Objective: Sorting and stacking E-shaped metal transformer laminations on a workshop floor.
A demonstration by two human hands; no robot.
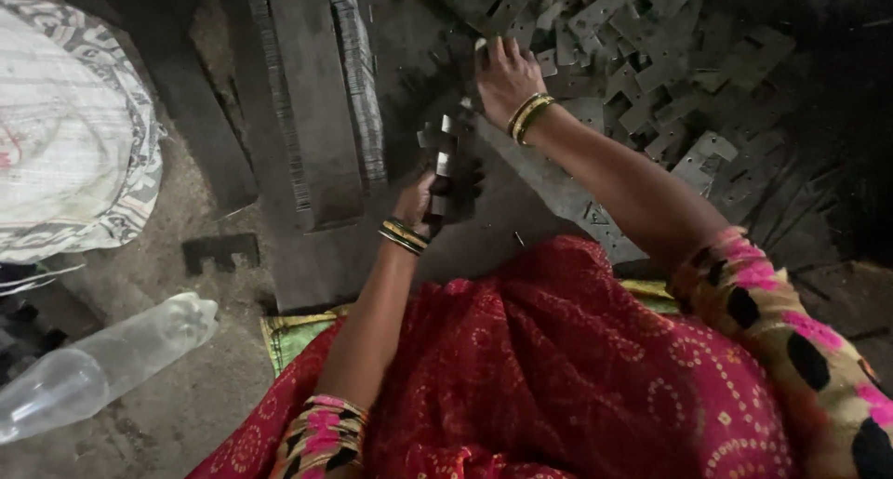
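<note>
My left hand [423,200] grips a small stack of flat grey metal plates [443,158], held upright just in front of my lap. My right hand [502,74] reaches further out, palm down, with its fingers resting on the near edge of a loose pile of similar cut metal plates [642,60]. A small piece shows at its fingertips, but I cannot tell if it is held. Both wrists wear yellow and dark bangles. My red patterned clothing fills the bottom of the view.
Long stacked rows of metal plates [321,98] lie on the dark floor to the left of my hands. A single notched plate [220,251] lies on the ground. A clear plastic bottle [102,363] rests at lower left, below a white woven sack [65,135].
</note>
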